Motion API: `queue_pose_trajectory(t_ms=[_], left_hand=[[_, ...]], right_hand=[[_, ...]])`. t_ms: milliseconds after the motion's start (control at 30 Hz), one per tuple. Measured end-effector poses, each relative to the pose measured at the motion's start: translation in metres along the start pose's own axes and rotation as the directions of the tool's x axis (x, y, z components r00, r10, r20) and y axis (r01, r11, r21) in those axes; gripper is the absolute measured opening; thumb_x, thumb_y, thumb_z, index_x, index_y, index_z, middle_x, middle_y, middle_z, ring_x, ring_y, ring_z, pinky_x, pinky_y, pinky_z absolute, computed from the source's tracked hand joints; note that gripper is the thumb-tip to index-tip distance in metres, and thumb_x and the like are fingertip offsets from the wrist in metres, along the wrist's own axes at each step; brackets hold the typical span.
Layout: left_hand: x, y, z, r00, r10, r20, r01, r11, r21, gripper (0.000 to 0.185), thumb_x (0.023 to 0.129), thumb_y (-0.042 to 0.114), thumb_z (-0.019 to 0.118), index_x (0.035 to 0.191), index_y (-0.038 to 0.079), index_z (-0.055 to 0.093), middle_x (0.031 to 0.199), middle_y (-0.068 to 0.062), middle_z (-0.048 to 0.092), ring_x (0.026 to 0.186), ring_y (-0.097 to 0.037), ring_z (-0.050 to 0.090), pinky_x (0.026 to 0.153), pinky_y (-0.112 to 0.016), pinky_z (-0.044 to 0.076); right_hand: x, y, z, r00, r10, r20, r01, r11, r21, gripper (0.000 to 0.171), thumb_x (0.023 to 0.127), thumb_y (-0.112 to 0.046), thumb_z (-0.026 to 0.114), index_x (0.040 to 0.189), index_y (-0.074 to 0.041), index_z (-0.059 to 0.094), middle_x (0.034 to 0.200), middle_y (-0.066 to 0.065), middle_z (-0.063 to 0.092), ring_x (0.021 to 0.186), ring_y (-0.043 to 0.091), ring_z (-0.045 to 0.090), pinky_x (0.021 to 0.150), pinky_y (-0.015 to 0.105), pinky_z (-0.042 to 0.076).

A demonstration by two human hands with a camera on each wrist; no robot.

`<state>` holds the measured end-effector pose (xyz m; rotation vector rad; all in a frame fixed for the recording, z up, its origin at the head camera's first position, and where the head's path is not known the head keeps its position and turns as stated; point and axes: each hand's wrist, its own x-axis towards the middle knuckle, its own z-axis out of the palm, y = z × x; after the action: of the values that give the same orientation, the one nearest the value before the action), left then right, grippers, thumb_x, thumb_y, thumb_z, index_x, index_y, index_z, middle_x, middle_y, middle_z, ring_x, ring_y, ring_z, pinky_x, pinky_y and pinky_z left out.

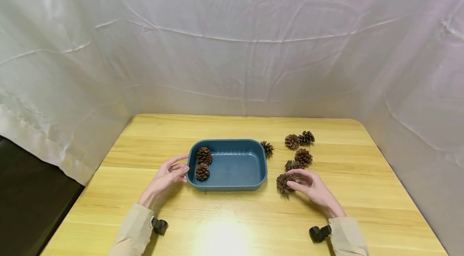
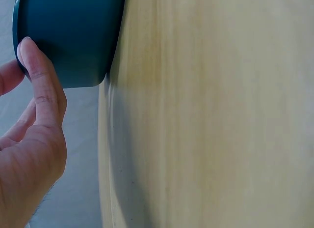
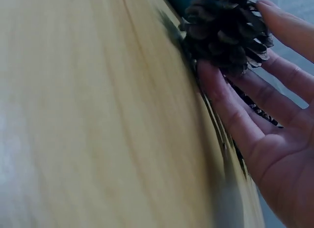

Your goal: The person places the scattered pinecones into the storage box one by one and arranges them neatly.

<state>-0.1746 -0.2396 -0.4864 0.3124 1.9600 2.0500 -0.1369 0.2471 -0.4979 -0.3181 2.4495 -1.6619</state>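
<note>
A dark blue rectangular plastic basin (image 1: 232, 186) stands on the table with two brown pine cones inside its left end, one cone (image 1: 204, 155) behind the other (image 1: 201, 172). My left hand (image 1: 167, 176) holds the basin's left end, thumb at the rim; the left wrist view shows the thumb against the outer wall (image 2: 78, 41). To the right of the basin, my right hand (image 1: 314, 188) grips a pine cone (image 1: 284, 183) between thumb and fingers. That same cone (image 3: 228, 31) fills the top of the right wrist view, close over the table.
Several more pine cones lie beyond my right hand, including a pair at the back (image 1: 292, 141) and a cone (image 1: 303, 157) nearer. Another cone (image 1: 267, 149) sits against the basin's right outer side. White cloth (image 1: 246, 46) hangs around the wooden table (image 1: 224, 211).
</note>
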Motion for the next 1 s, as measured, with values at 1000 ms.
queue_pose_trajectory(t_ms=[1000], left_hand=[[0.0,0.0008,0.0009,1.0,-0.018,0.0,0.018,1.0,-0.01,0.06,0.101,0.004,0.057,0.151,-0.011,0.028,0.096,0.0,0.068,0.074,-0.008,0.066,0.074,-0.026,0.063]], right_hand=[[0.0027,0.007,0.0003,0.995,-0.098,0.029,0.097,0.995,0.009,0.041,0.1,-0.014,0.062,0.138,0.0,0.057,0.134,0.024,0.061,0.099,-0.003,0.063,0.088,0.016,0.054]])
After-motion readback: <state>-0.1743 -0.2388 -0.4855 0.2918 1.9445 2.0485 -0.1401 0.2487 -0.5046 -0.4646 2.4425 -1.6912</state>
